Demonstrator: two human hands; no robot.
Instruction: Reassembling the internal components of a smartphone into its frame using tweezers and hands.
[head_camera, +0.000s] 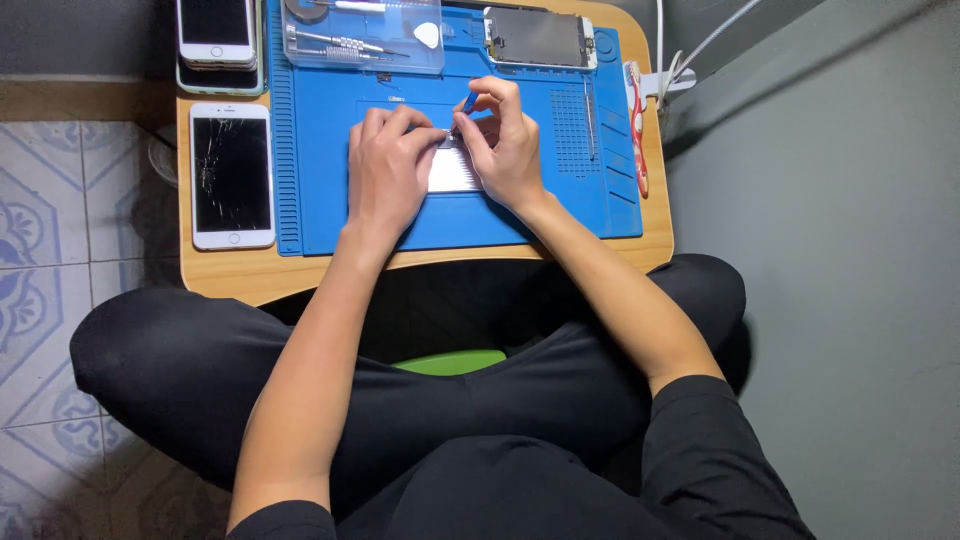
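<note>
A silver phone body (453, 172) lies on the blue work mat (560, 190), mostly covered by my hands. My left hand (388, 170) presses down on its left side, fingers curled over the top edge. In my right hand (505, 145) a small blue-handled tool (468, 103) is pinched between thumb and fingers, its tip down at the phone's upper edge. The tool's tip and the spot it touches are hidden between my fingers.
A white phone with a cracked screen (232, 176) lies left on the wooden table (230, 275). Two stacked phones (217, 40) sit at the back left, a clear tool box (362, 35) and a detached screen panel (540, 38) behind, and a red tool (637, 130) at the mat's right edge.
</note>
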